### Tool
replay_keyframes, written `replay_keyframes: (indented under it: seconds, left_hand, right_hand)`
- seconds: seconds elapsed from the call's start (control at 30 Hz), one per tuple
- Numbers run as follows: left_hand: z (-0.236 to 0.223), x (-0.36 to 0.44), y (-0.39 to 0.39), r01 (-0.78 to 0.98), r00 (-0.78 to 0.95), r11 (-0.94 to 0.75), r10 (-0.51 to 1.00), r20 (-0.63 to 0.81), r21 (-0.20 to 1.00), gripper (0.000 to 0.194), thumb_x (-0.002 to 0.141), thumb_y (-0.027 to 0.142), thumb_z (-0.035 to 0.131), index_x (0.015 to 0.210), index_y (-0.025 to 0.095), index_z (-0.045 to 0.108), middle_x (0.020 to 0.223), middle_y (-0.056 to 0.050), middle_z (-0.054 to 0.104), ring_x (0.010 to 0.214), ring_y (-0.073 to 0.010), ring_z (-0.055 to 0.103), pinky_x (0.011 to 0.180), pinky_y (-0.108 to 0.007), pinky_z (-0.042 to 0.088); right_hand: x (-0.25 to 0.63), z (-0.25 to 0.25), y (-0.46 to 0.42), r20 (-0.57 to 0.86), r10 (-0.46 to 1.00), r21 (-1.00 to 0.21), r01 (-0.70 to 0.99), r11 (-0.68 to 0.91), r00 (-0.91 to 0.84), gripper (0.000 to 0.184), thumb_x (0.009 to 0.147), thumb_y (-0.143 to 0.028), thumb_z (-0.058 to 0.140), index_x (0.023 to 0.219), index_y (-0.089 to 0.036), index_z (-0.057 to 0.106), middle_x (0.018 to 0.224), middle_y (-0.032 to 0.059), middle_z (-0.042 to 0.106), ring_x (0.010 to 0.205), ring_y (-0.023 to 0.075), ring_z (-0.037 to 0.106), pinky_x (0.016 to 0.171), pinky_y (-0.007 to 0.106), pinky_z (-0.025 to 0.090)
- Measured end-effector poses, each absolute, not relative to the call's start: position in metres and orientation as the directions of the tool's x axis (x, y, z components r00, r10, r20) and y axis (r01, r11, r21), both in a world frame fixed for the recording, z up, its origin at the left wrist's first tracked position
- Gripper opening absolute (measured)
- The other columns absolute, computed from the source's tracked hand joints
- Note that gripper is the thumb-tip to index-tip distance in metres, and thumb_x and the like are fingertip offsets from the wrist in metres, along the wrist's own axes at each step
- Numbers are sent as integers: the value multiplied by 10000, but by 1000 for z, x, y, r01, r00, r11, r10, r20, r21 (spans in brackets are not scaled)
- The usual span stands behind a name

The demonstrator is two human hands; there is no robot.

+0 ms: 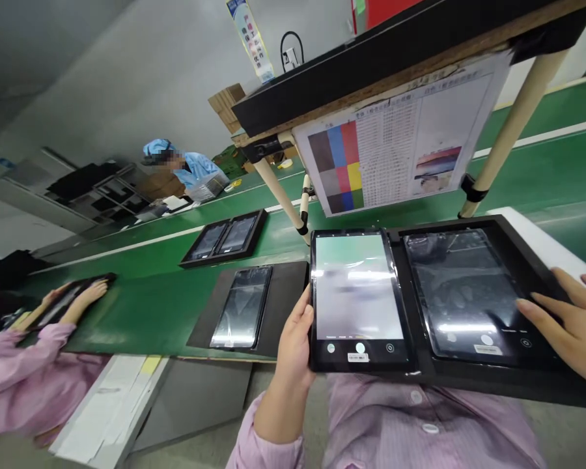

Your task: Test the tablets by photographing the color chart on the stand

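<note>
A black tray (469,378) fills the lower right of the frame, held up close to the person's chest. It carries two tablets side by side. The left tablet (359,296) has a lit, pale screen with camera buttons along its lower edge; the right tablet (469,293) is dark, under a glossy film that reflects the lights.

The left hand (295,339) clamps the tray's left edge, thumb on the lit tablet's bezel, fingers hidden behind. The right hand (566,319) lies on the tray's right side with fingers spread apart and flat, fingertips on the edge of the dark tablet; it presses rather than pinches.

Above the tray, at upper right, a printed chart (400,137) with colour blocks hangs from a shelf (395,58) on pale posts (512,124), facing the tablets.

A green belt (141,306) runs across the middle of the frame. On it, left of centre, a dark mat (283,293) holds one dark tablet (241,306), close beside the held tray. Farther up the belt a second tray (224,238) carries two more tablets.

At the left edge a co-worker's hand (85,296), in a pink sleeve, rests on another tray (68,299). In the upper left a person in blue (185,166) sits beyond the belt among boxes. White papers (112,404) lie at the lower left.
</note>
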State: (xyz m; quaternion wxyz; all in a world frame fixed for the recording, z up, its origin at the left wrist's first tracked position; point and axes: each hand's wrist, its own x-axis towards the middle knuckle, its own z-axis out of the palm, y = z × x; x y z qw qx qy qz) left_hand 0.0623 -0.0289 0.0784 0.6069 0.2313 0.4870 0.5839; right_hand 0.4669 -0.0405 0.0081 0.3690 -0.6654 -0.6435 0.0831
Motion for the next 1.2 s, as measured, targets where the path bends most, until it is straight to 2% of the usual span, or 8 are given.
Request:
replay_keyframes:
  seconds: [0.1, 0.2, 0.3, 0.43, 0.53, 0.63, 1.03, 1.2]
  left_hand:
    - [73, 57, -21, -471, -157, 242, 923, -351, 848, 609, 647, 375, 903, 1208, 216, 726, 1082, -96, 780, 1066, -277, 721, 989, -398, 546]
    - [68, 56, -19, -464, -154, 260, 918, -366, 847, 619, 637, 363, 907, 1209, 212, 725, 1075, -95, 782, 1053, -273, 726, 991, -405, 546]
    - [65, 59, -22, -468, -131, 254, 927, -351, 847, 594, 626, 377, 916, 1177, 237, 744, 1149, -93, 765, 1066, -277, 722, 997, -403, 547]
    - [62, 69, -32, -497, -110, 217, 945, -309, 840, 522, 621, 415, 917, 1109, 294, 775, 1152, -65, 768, 974, -240, 752, 913, -329, 589]
    - [59, 77, -40, -537, -85, 211, 950, -301, 817, 466, 627, 404, 916, 1069, 342, 783, 1121, -27, 778, 904, -195, 766, 804, -238, 603]
    - [55, 83, -44, -576, -36, 232, 951, -308, 784, 457, 613, 379, 926, 1048, 369, 786, 1098, 1, 782, 910, -205, 767, 843, -266, 606]
    - [48, 76, -55, -559, -10, 241, 955, -297, 793, 439, 734, 373, 853, 1159, 324, 755, 1169, -57, 763, 1062, -268, 728, 1007, -388, 547]
    - [70, 61, -43, -508, -55, 274, 936, -349, 816, 545, 745, 365, 844, 1258, 247, 705, 1183, -107, 752, 1070, -292, 721, 976, -398, 557]
  right_hand:
    - [464, -16, -48, 469, 873, -435, 895, 98, 132, 389, 824, -681, 541, 850, -314, 669, 1266, -2, 607, 1299, 496, 436, 1188, 733, 76]
    - [441, -4, -47, 527, 813, -498, 865, 60, 247, 436, 853, -722, 479, 918, -325, 645, 1440, -57, 487, 1373, 453, 371, 1211, 689, 105]
    - [408, 35, -37, 420, 845, -624, 781, 5, 331, 555, 858, -765, 481, 1014, -277, 696, 1489, 50, 448, 1379, 465, 365, 1173, 730, 188]
    - [354, 82, -18, 105, 983, -976, 204, 74, 149, 679, 824, -821, 528, 1113, -227, 687, 1113, 129, 682, 1009, 329, 671, 898, 543, 584]
    - [321, 97, -5, -13, 998, -983, -185, -1, 62, 650, 794, -840, 576, 953, -213, 636, 842, 59, 670, 687, 203, 645, 584, 330, 586]
    - [307, 102, 0, 42, 980, -960, -263, 93, 193, 598, 785, -808, 632, 807, -213, 575, 730, 9, 597, 645, 152, 579, 598, 259, 543]
    - [320, 113, 4, 126, 958, -992, 40, 120, 257, 671, 813, -856, 505, 690, -200, 439, 631, 1, 463, 571, 134, 439, 524, 261, 388]
    - [396, 93, -16, 295, 903, -736, 676, 8, 311, 604, 894, -780, 396, 911, -231, 648, 939, 116, 638, 837, 252, 574, 816, 439, 425]
